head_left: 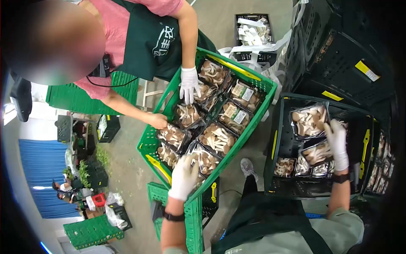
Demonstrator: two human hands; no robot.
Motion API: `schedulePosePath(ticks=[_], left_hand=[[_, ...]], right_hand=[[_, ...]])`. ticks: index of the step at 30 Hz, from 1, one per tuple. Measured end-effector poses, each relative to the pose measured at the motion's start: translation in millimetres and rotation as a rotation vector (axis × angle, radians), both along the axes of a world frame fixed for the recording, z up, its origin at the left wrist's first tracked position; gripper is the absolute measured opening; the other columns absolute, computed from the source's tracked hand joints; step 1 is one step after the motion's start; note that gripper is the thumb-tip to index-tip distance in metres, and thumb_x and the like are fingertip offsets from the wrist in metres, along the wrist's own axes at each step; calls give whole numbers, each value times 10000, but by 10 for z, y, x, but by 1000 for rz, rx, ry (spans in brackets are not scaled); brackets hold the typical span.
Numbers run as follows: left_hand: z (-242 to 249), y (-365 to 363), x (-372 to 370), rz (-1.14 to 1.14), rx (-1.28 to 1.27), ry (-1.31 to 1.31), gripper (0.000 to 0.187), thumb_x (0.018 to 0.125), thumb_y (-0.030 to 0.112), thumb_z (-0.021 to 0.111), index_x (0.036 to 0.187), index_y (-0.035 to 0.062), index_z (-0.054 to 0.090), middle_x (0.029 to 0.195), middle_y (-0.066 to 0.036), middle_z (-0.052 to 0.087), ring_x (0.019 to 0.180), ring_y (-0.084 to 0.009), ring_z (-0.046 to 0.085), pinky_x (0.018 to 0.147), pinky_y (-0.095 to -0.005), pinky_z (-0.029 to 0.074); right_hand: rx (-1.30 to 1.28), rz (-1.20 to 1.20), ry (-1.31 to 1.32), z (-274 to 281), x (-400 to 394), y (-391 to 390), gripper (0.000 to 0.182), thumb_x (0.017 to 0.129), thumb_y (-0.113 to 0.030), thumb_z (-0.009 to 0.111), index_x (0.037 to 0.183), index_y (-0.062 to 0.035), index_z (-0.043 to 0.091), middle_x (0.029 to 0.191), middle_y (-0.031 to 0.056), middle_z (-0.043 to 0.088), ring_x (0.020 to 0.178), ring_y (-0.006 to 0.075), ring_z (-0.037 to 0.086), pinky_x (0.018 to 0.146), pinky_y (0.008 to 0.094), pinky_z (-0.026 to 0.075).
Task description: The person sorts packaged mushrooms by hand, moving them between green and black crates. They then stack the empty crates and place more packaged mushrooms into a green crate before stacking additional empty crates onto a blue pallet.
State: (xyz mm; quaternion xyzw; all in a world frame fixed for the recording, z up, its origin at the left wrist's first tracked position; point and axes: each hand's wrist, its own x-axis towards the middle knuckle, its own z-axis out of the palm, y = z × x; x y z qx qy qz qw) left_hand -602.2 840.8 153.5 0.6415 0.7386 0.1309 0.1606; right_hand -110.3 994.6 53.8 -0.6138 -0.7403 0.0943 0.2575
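My left hand (pixel 184 178), in a white glove, is at the near edge of a green crate (pixel 249 131). Its fingers are apart and reach over the edge of a film-wrapped mushroom pack (pixel 206 161); the contact is partly hidden. Several similar packs fill this crate, and two bear paper labels, one being a labelled mushroom pack (pixel 234 117). On the right, my gloved right hand (pixel 337 144) is closed at the side of a tilted mushroom pack (pixel 310 120) above a black crate (pixel 277 190). Another mushroom pack (pixel 317 153) lies below it, with smaller packs deeper inside.
Across the green crate, a co-worker's gloved hand (pixel 189 85) and bare hand (pixel 157 121) touch packs. Black crates (pixel 347 63) stand at the upper right. A black crate of white strips (pixel 253 31) sits on the floor. Green crates (pixel 91 230) are stacked at lower left.
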Motion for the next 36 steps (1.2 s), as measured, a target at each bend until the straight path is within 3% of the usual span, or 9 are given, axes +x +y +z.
schedulePosePath(ticks=[5, 10, 11, 12, 14, 16, 22, 30, 36], left_hand=[[-634, 830, -139, -177, 93, -98, 333, 845, 108, 593, 1169, 36, 562, 1139, -177, 594, 1055, -361, 553, 899, -410, 454], [-1337, 1080, -77, -393, 7, 134, 532, 816, 250, 611, 1317, 123, 489, 1390, -104, 449, 1329, -334, 355, 1061, -534, 301], [-1530, 1004, -128, -395, -106, 130, 535, 801, 280, 616, 1304, 138, 499, 1380, -74, 449, 1342, -323, 330, 1056, -565, 277], [-1523, 993, -130, -407, -94, 163, 516, 786, 259, 627, 1272, 126, 516, 1339, -80, 475, 1318, -326, 354, 1052, -547, 286], [-1460, 957, -168, -405, -23, 54, 470, 771, 194, 638, 1220, 92, 543, 1280, -122, 505, 1261, -346, 410, 1029, -497, 339], [-1509, 917, -227, -391, -37, -67, 423, 774, 144, 637, 1182, 69, 553, 1250, -152, 516, 1215, -362, 447, 1004, -466, 374], [-1421, 824, -226, -220, 49, -283, 367, 796, 28, 636, 1144, -4, 523, 1205, -208, 524, 1111, -383, 527, 967, -425, 432], [-1590, 1175, -90, -442, -65, -3, 625, 805, 195, 676, 1368, 55, 444, 1465, -267, 305, 1346, -469, 283, 1115, -498, 246], [-169, 899, 803, 174, -61, -778, 407, 1005, 180, 384, 1318, -75, 436, 1312, -188, 503, 1224, -260, 486, 1067, -370, 354]], right_hand=[[138, 515, -87, 1803, -951, 664, 285, 715, -121, 739, 709, -15, 475, 681, 144, 438, 575, 341, 483, 513, 378, 388], [294, 1194, -210, 1952, -2517, 1259, 134, 828, -198, 603, 902, -88, 582, 735, 71, 577, 615, 273, 605, 534, 364, 495], [-528, 862, -309, 2113, -2913, 1196, 166, 884, -231, 518, 883, -83, 592, 679, 101, 599, 625, 292, 615, 554, 385, 501], [218, 1286, -101, 1394, -3110, 1496, 235, 913, -241, 470, 838, -70, 613, 635, 134, 600, 625, 314, 615, 578, 406, 504], [442, 1551, -27, 986, -3549, 1672, 159, 795, -188, 586, 810, -44, 649, 732, 154, 637, 704, 343, 627, 616, 429, 499], [20, 1486, -620, 894, -3939, 1585, 209, 714, -211, 673, 832, -39, 654, 780, 151, 649, 801, 353, 642, 663, 442, 509], [-165, 1156, -580, -639, -3699, 1643, 612, 701, -318, 754, 1244, -131, 544, 1140, 98, 560, 1068, 290, 565, 812, 409, 511], [295, 344, -90, 1309, -1105, 952, 263, 844, -223, 631, 1041, -50, 620, 981, 141, 611, 912, 303, 614, 799, 368, 507], [-58, -331, -120, 1058, 1142, -227, 215, 867, -236, 636, 1010, -80, 669, 868, 126, 675, 785, 269, 670, 701, 344, 529]])
